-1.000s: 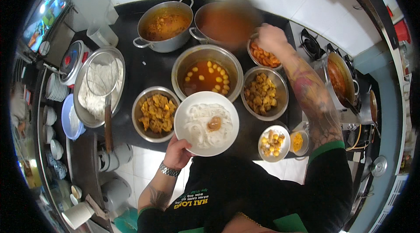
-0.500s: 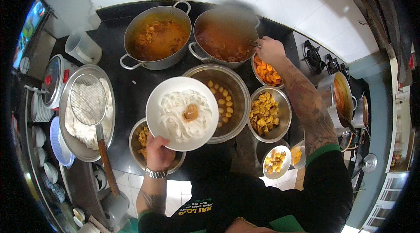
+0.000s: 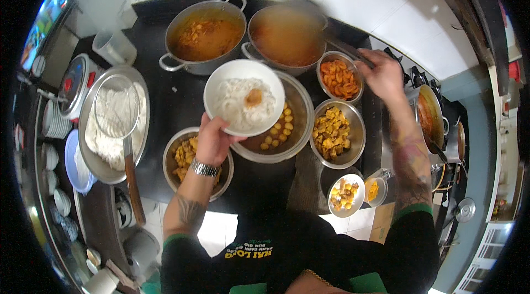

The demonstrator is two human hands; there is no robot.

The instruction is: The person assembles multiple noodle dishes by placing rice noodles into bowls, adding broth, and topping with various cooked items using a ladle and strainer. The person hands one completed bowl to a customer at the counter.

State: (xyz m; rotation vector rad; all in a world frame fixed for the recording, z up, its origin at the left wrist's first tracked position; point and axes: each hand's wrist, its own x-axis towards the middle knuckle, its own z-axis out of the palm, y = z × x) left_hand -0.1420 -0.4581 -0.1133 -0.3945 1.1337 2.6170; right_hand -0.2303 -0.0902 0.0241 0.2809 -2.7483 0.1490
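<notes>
My left hand grips the near edge of a white bowl, thumb toward the rim. White noodles lie inside, topped by a small light-brown dollop. Out to the right, my right hand is closed around the dark handle of a ladle. That handle reaches left over a two-handled pot of orange-red broth; steam or blur hides the ladle's head. Beneath the noodle bowl, a wide steel basin holds brown liquid and small round yellowish pieces, perhaps eggs.
Left of the broth pot stands another pot of orange broth. Steel bowls of orange pieces, yellow chunks and more chunks surround the basin. A strainer rests on a noodle basin. A small white bowl sits near the front edge.
The noodle bowl in my left hand has moved away from me and to the right, toward the broth pot. My right hand has shifted right, and more of the ladle's handle shows.
</notes>
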